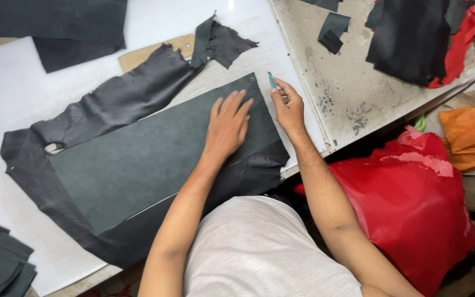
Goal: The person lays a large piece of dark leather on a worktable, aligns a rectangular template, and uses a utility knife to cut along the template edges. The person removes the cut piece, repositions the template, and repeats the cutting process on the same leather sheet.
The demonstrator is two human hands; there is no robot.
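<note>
one dark flat template [155, 159] on wrinkled blk leather [122, 99]; left hand [227, 125] spread flat, right hand [288, 107] grip clamped on knife [271, 80].

No labels, signs or screens are seen. Only pkgs: a bulging red plastic bag [413, 212] is set on the floor R of the counter [353, 104], w/ an orange bag [474, 135] just behind it.

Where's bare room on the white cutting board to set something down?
Bare white board lies left of the black leather hide, below the dark sheet at top left. A second patch lies at top centre. Crowded: the dark template under the left hand, and the right hand with its blade.
</note>
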